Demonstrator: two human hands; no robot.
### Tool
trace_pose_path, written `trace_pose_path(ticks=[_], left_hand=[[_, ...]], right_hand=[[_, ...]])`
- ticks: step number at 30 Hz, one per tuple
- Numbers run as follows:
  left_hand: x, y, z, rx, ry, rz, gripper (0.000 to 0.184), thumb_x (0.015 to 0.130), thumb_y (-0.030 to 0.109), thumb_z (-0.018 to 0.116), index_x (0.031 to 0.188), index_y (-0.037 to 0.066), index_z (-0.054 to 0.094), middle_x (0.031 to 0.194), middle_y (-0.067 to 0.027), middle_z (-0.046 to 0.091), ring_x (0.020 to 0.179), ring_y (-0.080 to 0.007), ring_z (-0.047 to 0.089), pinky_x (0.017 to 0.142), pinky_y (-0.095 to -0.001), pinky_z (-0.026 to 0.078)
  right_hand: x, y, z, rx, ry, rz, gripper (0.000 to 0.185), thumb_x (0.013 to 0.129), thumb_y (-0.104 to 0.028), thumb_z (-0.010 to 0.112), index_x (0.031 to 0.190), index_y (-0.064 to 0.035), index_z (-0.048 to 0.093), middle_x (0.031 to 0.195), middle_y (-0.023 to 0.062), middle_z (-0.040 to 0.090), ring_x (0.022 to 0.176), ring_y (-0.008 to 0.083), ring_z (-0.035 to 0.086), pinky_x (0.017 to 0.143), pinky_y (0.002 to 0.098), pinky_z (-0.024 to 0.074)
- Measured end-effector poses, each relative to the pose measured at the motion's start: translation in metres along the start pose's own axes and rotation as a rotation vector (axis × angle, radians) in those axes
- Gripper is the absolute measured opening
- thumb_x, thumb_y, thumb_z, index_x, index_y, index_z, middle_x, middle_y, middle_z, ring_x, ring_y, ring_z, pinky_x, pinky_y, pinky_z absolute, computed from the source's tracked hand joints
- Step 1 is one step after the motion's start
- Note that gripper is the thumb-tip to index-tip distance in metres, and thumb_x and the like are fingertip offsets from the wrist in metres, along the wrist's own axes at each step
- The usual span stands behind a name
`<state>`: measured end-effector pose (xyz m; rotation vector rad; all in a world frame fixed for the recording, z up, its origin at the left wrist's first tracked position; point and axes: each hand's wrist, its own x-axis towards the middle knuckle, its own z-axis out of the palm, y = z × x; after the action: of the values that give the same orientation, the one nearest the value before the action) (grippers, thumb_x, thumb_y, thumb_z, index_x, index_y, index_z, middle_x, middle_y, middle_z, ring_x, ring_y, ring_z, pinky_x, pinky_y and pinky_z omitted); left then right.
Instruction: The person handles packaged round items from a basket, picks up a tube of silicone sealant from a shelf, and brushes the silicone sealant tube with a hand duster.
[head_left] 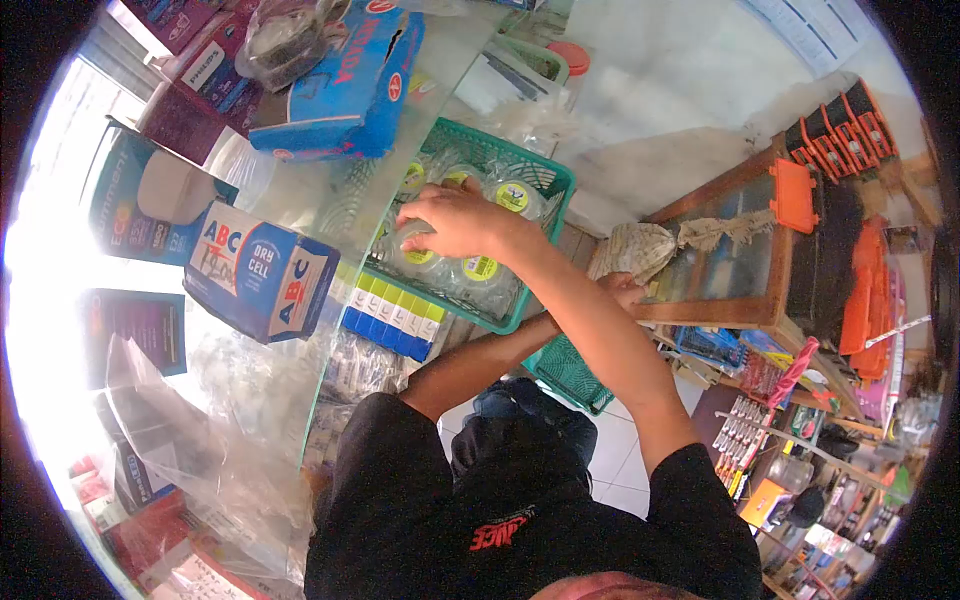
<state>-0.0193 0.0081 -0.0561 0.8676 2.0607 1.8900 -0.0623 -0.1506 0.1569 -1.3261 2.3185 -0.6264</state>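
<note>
My right hand [455, 218] reaches into a green plastic basket [545, 290], its fingers curled round a round, clear item [412, 234]. Around it in the basket lie several more round, clear-wrapped items with yellow-green labels [512, 196]. Underneath my right forearm, my left arm crosses to the right. My left hand [625, 290] is at the edge of a wooden glass-fronted cabinet [715, 313], beside a pale, crumpled bundle [636, 250]. The fingers of that hand are partly hidden, and whether they grip anything is unclear.
A glass shelf to the left bears a blue ABC battery box [258, 270], a blue carton [345, 85] and plastic bags [190, 440]. Small blue-and-green boxes [395, 318] stand beside the basket. A second green basket [570, 372] is lower down. Crowded shelves [800, 470] fill the right.
</note>
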Motion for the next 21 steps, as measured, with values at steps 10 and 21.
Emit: trace_pose_path(ticks=[10,21], left_hand=[[0.003,-0.010,0.006,0.084,0.021,-0.131,0.044,0.085,0.044,0.058,0.087,0.000,0.062,0.076,-0.0171,0.063,0.068,-0.0292,0.060,0.065,-0.0431,0.046],[-0.007,-0.015,-0.007,0.258,-0.126,-0.302,0.044,0.084,0.044,0.058,0.088,0.000,0.064,0.084,-0.0253,0.064,0.080,-0.0418,0.063,0.069,-0.0474,0.049]], right_hand=[[-0.038,-0.012,-0.011,-0.015,0.582,-0.103,0.049,0.085,-0.042,0.065,0.123,-0.0130,0.057,0.124,0.0135,0.054,0.117,0.0335,0.046,0.104,0.0479,0.0264],[-0.198,0.068,-0.010,0.777,1.169,0.245,0.035,0.091,-0.023,0.061,0.119,-0.0036,0.056,0.118,0.0086,0.060,0.104,0.0173,0.056,0.092,0.0311,0.0407]])
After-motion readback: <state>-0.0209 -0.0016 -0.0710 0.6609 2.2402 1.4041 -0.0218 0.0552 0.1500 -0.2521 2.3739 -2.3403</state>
